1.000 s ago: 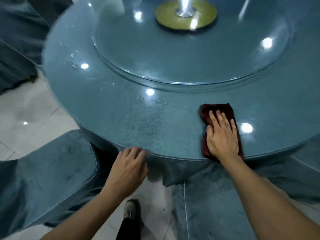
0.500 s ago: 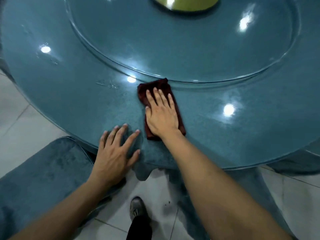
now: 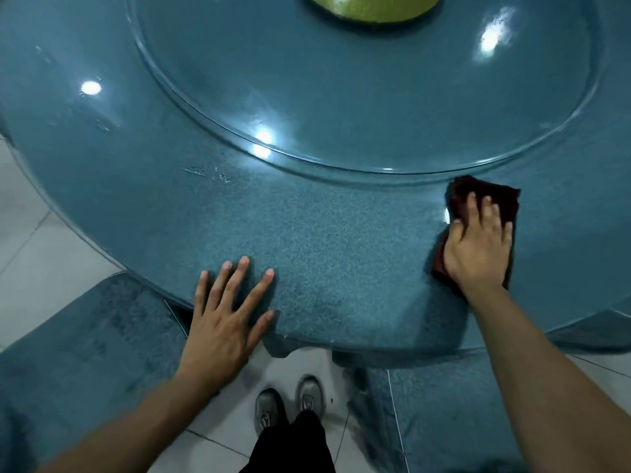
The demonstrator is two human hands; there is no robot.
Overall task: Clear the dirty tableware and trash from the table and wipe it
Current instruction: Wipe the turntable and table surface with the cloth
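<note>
The right hand point(image 3: 479, 249) lies flat on a dark red cleaning cloth point(image 3: 491, 199) at about three o'clock in the head view, fingers extended and slightly spread, palm pressing the cloth down onto the round table point(image 3: 341, 240); nothing is curled round it. The cloth is folded into a rough rectangle, its far corner just beside the rim of the glass lazy Susan point(image 3: 358, 107), its near end toward the table's edge under the heel of the hand. The left hand point(image 3: 223, 322) rests at about seven o'clock, fingers straight and splayed on the tabletop, the heel of the palm past the table's edge; it holds nothing. The two hands are well apart. The table wears a teal cloth under a glossy sheet that mirrors several ceiling lights, and faint smears show at about ten o'clock from the left hand. At twelve o'clock, a yellow-green turntable hub point(image 3: 368, 10) sits at the frame's top edge. Two grey shoes point(image 3: 290, 402) stand on pale floor tiles point(image 3: 44, 268) at six o'clock, between teal chair covers point(image 3: 85, 353).
</note>
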